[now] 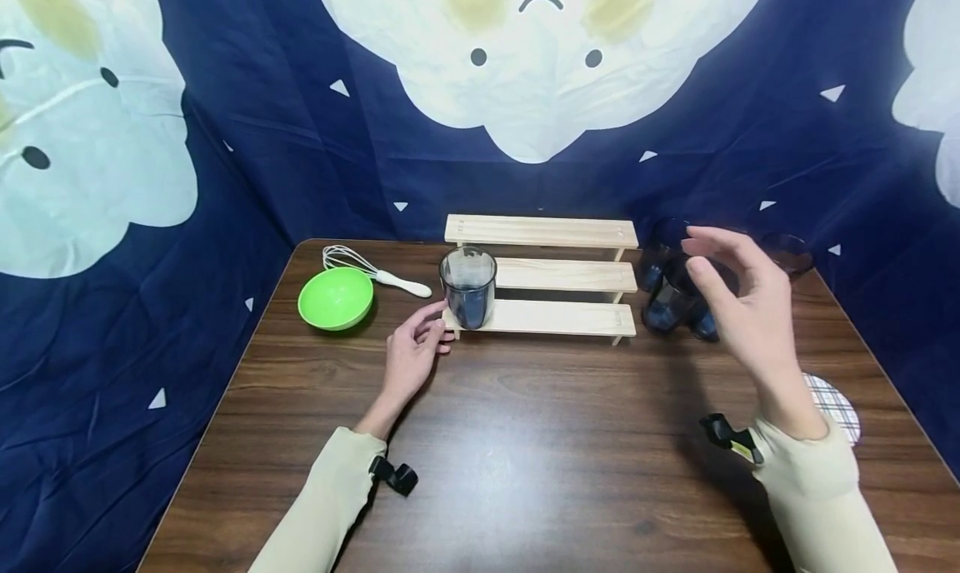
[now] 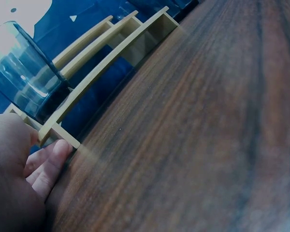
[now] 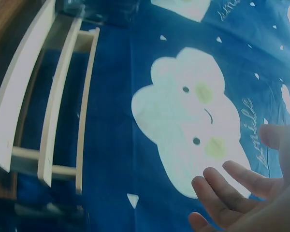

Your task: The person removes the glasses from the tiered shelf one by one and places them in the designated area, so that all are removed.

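Observation:
A three-tier wooden shelf [image 1: 558, 316] stands at the back of the table. On the left end of its lowest step sits a dark clear glass [image 1: 468, 288], upright. My left hand [image 1: 411, 355] grips that same end of the step, just under the glass; in the left wrist view its fingers [image 2: 50, 166] curl by the short leg. My right hand [image 1: 753, 315] is raised over the right side, thumb and fingers apart with nothing between them. Several dark glasses [image 1: 663, 306] stand right of the shelf, partly hidden behind this hand.
Left of the shelf are a green bowl [image 1: 336, 299] and a whisk with a white handle [image 1: 403, 284]. A round plaid mat [image 1: 834, 406] lies at the right, partly covered by the right forearm. A blue cloth with cloud faces [image 1: 300, 140] hangs behind the table.

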`<act>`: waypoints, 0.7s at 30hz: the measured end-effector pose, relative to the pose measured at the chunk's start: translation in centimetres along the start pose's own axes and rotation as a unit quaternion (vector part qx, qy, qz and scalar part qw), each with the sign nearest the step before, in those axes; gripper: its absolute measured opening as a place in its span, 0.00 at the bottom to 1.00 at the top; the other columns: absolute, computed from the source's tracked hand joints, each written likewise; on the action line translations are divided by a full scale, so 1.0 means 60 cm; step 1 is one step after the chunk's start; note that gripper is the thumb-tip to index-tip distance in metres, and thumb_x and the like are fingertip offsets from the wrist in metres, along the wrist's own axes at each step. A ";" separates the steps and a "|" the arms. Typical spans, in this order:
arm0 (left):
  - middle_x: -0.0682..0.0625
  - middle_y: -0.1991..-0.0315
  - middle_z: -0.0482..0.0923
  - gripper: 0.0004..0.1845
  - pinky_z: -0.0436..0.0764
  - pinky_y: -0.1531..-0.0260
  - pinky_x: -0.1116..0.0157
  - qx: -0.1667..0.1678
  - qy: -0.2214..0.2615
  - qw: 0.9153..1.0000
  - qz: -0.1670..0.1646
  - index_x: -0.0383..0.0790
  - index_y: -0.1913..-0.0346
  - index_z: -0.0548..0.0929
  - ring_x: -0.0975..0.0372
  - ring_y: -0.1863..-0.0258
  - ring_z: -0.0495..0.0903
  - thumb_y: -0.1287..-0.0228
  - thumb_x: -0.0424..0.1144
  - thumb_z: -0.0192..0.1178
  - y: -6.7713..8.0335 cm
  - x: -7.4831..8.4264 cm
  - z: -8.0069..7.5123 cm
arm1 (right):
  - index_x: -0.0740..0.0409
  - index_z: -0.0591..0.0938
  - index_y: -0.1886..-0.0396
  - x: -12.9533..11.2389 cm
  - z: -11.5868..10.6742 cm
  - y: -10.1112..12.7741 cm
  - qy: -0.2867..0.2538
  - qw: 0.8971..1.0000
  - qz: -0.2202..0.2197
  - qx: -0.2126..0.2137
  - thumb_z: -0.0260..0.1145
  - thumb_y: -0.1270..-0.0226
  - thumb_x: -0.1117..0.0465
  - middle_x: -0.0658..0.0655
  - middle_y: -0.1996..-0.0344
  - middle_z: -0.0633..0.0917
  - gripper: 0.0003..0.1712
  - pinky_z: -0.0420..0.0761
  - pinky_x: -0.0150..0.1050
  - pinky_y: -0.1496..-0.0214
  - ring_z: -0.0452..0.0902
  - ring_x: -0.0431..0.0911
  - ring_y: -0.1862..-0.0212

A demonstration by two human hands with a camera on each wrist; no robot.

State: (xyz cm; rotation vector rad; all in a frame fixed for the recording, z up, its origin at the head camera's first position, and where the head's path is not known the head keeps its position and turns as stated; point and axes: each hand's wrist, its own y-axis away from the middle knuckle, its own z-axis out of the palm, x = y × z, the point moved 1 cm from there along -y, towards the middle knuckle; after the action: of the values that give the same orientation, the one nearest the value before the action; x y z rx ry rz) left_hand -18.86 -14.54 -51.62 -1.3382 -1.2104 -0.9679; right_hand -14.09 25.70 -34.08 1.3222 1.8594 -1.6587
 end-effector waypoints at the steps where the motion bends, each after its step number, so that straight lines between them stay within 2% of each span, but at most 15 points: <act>1: 0.29 0.52 0.91 0.19 0.96 0.64 0.69 0.000 0.001 1.000 -0.001 0.34 0.30 0.85 0.36 0.55 0.93 0.17 0.26 0.60 0.000 0.000 0.000 | 0.69 0.87 0.35 -0.001 0.006 -0.001 0.002 1.000 0.001 -0.005 0.68 0.22 0.76 0.42 0.50 0.92 0.19 0.81 0.25 0.35 0.86 0.38 0.42; 8: 0.28 0.51 0.91 0.18 0.96 0.64 0.68 0.000 0.005 1.000 0.000 0.33 0.30 0.85 0.36 0.55 0.93 0.17 0.26 0.60 0.000 0.000 0.000 | 0.63 0.87 0.33 0.002 0.049 -0.006 0.015 0.999 0.006 -0.031 0.72 0.25 0.74 0.41 0.49 0.90 0.23 0.77 0.27 0.32 0.85 0.35 0.43; 15: 0.28 0.52 0.91 0.19 0.96 0.63 0.68 0.000 0.002 1.000 -0.004 0.34 0.29 0.85 0.37 0.55 0.93 0.16 0.27 0.60 -0.001 0.000 0.001 | 0.60 0.87 0.32 0.008 0.089 -0.009 -0.003 0.998 0.019 -0.053 0.72 0.23 0.71 0.57 0.48 0.91 0.22 0.79 0.28 0.33 0.85 0.37 0.45; 21: 0.29 0.52 0.91 0.19 0.96 0.64 0.68 0.001 0.006 1.000 -0.005 0.35 0.30 0.86 0.36 0.55 0.93 0.17 0.26 0.60 -0.001 -0.002 0.000 | 0.51 0.86 0.29 0.003 0.119 -0.011 0.005 0.996 0.030 -0.082 0.75 0.23 0.64 0.57 0.43 0.91 0.25 0.76 0.29 0.32 0.85 0.41 0.43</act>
State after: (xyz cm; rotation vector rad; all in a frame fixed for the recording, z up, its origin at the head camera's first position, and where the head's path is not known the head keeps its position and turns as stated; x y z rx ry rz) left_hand -18.93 -14.54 -51.75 -1.3248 -1.2095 -0.9793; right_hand -17.03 19.41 -35.78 1.3074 1.8967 -1.4386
